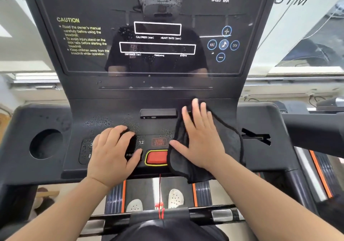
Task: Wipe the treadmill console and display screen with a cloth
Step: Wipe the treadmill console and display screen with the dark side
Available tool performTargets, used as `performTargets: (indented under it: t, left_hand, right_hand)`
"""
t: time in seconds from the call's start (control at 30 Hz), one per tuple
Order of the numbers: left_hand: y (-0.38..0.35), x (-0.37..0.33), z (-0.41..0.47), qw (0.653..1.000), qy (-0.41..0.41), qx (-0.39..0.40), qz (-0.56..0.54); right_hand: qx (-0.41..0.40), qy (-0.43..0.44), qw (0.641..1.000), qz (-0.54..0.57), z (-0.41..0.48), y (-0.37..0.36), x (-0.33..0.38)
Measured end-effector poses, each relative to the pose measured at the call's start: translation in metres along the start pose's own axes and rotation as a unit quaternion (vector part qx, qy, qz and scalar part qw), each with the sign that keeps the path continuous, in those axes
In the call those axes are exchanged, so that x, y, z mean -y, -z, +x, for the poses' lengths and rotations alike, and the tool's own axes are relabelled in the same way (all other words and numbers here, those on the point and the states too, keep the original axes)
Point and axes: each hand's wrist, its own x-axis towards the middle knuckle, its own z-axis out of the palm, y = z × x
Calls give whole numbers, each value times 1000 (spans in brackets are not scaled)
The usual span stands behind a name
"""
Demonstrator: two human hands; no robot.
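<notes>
The black treadmill console (pixel 260 121) fills the middle of the view, with water droplets on its left part. Above it rises the dark glossy display screen (pixel 201 17), printed with white labels and also speckled with droplets. A black cloth (pixel 229 144) lies spread on the console's right side and hangs over its front edge. My right hand (pixel 201 138) presses flat on the cloth with fingers spread. My left hand (pixel 113 151) rests palm down on the button panel at the left, holding nothing and covering some buttons.
A red stop button (pixel 157 158) with a yellow rim sits between my hands, and a red safety cord (pixel 160 190) hangs below it. A round cup holder (pixel 45 144) is at the console's left. A front handlebar (pixel 221 215) crosses below my arms.
</notes>
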Motion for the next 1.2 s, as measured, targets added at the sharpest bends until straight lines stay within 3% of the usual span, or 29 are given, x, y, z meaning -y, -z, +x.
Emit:
performTargets:
  t: [0.1,0.2,0.37,0.53,0.7,0.87,1.07,1.2]
  left_hand:
    - [0,0,0,1000,-2,0,1]
    - [-1,1,0,1000,-3,-7,-4]
    - [-3,3,0,1000,-5,-11,-14]
    - [-3,4,-1,1000,-6,-7,-15]
    - [-1,3,-1,1000,0,12,-9]
    - [-1,3,-1,1000,-1,11,-12]
    - [-3,4,-1,1000,-9,-1,-19]
    - [-2,4,-1,1000,-14,-3,-20]
  right_hand:
    - [37,84,996,11,-18,-3,-2]
    - [54,88,995,-12,-38,-3,-18]
    - [54,-17,998,-24,-46,3,-54]
    - [22,-125,992,-6,-17,3,-25]
    - [24,-20,999,-14,-2,-8,28]
    - [58,28,997,-36,-29,-7,6]
    - [43,-78,995,-35,-35,4,-46]
    - [15,-147,989,-21,-7,5,-27]
